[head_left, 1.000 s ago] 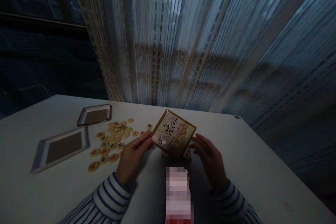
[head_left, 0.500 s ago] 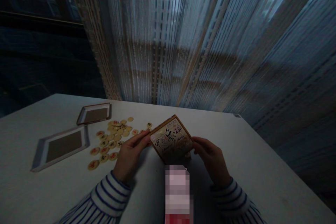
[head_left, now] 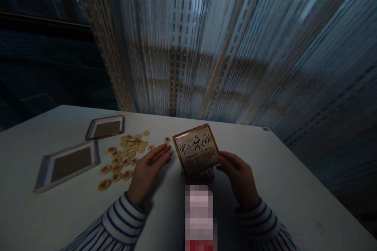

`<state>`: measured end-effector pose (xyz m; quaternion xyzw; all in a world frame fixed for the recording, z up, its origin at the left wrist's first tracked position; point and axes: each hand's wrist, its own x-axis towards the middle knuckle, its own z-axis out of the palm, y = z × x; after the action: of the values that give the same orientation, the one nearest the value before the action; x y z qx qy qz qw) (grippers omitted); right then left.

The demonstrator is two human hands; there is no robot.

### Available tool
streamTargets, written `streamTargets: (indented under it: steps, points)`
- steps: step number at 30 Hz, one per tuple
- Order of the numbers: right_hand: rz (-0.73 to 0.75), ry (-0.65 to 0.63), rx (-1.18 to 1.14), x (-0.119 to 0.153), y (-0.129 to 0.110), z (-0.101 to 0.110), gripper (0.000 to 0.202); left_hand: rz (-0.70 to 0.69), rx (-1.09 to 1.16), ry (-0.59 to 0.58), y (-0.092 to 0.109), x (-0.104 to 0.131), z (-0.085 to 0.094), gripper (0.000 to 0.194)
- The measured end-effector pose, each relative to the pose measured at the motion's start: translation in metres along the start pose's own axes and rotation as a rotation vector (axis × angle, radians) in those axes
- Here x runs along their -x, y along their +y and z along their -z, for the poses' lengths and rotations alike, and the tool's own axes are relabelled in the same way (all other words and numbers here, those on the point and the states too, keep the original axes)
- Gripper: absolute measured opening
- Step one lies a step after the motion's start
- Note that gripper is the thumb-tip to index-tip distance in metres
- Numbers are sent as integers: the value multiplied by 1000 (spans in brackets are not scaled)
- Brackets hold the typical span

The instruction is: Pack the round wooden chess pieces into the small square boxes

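A gold-edged Chinese chess box point(head_left: 196, 151), with black lettering on its face, is held tilted up over the middle of the table. The fingers of my right hand point(head_left: 238, 174) pinch its right edge. My left hand point(head_left: 149, 170) is off the box, just left of it, fingers stretched out and apart from it. Under the box's lower edge some round pieces point(head_left: 209, 172) show in part; the box hides the rest. Left of my left hand lies a loose spread of round wooden chess pieces point(head_left: 125, 153) with red or black characters.
On the left of the white table point(head_left: 282, 188) lie a shallow tray point(head_left: 96, 151) and, behind it, a smaller brown-rimmed tray point(head_left: 123, 124). String curtains point(head_left: 191, 47) hang behind the table. A pixelated patch covers the near middle.
My left hand has let go of the box. The box has turned, its lettering now more level, while my right hand keeps hold of its right edge.
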<state>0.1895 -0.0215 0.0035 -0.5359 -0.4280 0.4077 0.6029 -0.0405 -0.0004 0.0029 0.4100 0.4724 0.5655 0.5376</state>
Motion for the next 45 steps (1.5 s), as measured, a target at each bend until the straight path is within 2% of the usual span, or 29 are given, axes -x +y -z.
streamTargets:
  steps: [5, 12, 17, 24, 29, 33, 38, 45]
  points:
    - [-54, 34, -88, 1, 1, -2, 28, 34, -36, -118, -6, 3, -6, 56]
    - [-42, 4, -107, 3, 6, -7, 26, 28, -23, -347, -12, 11, -17, 68]
    - [-2, -45, -81, 4, 10, -8, 26, -19, -61, -306, -12, 10, -16, 65]
    - [72, -124, -47, 5, 12, -10, 25, -60, -144, -206, -15, 3, -10, 51]
    - [109, -193, -22, 8, 11, -11, 28, -48, -206, -165, -15, 1, -5, 53]
    - [142, -234, 85, 9, 13, -10, 36, -59, -258, -140, -14, -1, -2, 54]
    - [211, -209, 154, 5, 13, -4, 36, -101, -340, -135, -9, -1, -2, 44]
    - [290, -84, 171, -1, 9, 4, 39, -34, -317, -190, -8, 3, -4, 41]
